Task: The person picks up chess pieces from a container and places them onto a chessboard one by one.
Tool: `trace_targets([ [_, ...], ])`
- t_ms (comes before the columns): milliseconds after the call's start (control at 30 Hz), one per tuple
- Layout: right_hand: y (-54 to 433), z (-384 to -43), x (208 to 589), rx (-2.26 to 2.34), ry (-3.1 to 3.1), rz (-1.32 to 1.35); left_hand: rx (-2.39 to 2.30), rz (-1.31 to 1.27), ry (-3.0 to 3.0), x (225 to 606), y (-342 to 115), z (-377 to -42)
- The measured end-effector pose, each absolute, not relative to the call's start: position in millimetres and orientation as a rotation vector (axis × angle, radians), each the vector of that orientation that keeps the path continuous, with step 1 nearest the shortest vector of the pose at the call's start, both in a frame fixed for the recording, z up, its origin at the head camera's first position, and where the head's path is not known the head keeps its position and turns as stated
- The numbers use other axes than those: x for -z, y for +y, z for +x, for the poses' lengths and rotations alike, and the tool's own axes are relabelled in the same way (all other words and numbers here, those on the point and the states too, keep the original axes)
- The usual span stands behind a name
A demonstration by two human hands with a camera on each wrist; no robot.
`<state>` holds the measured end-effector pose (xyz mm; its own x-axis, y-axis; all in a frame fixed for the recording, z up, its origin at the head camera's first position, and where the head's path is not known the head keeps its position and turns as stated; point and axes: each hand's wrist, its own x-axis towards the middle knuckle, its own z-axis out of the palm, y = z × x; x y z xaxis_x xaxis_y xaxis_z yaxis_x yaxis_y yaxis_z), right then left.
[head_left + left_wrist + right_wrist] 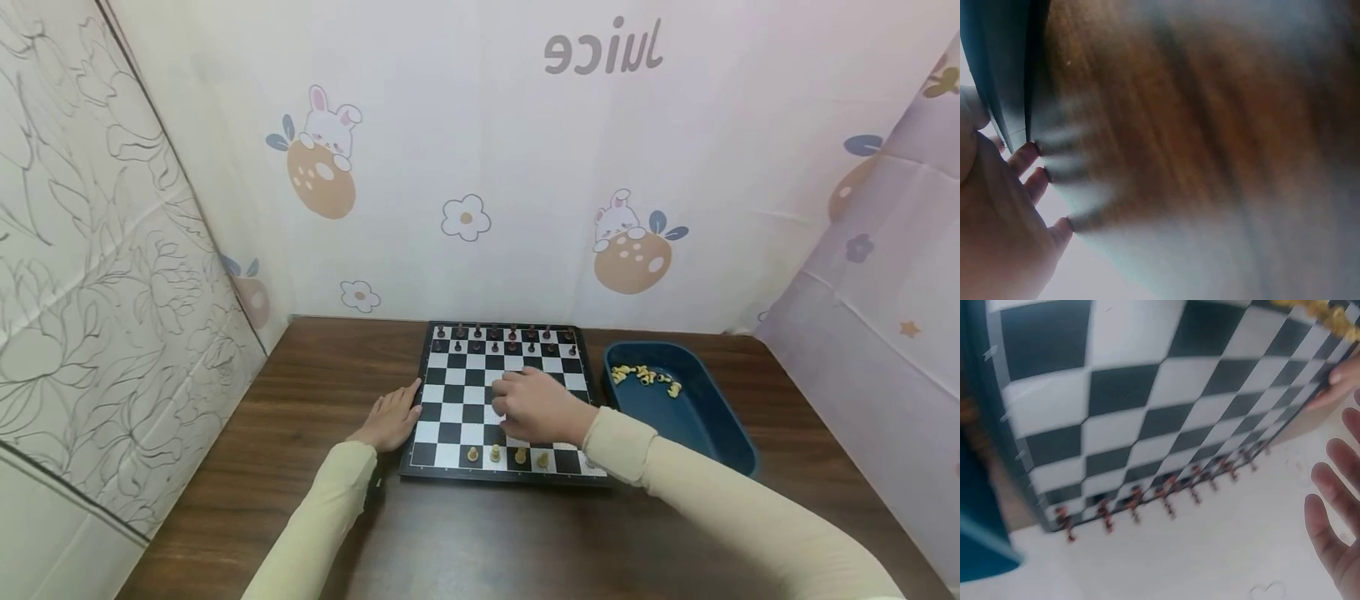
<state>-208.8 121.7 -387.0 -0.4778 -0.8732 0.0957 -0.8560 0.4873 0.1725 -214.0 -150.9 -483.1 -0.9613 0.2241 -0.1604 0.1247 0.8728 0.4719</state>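
A black-and-white chessboard (452, 413) lies on the wooden table. My left hand (389, 419) rests at its left edge; in the left wrist view this hand (1004, 212) has its fingers extended, tips by the table and board edge. Above the board's right half is my right hand (542, 407), its fingers bent in the head view. The right wrist view shows that hand's fingers (1335, 481) loose and spread, with no piece seen between them. Several pale yellow chess pieces (495, 453) stand along the near row. Dark red pieces (513, 332) fill the two far rows.
To the right of the board sits a blue tray (701, 421) with several yellow pieces (645, 375) lying in its far part. Brown table (330, 367) extends around the board. A patterned cloth wall (480, 150) rises behind the table's far edge.
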Motion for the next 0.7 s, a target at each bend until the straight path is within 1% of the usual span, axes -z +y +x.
trace_targets([
  [433,188.3,-223.0,369.4,0.287,-2.673,1.226,-0.719,0.292,2.844,485.5,-152.8,-213.3],
  [700,234.3,-236.9,364.4,0.242,-2.692,1.034,-0.7,0.301,2.851,483.9,-151.6,-213.3],
])
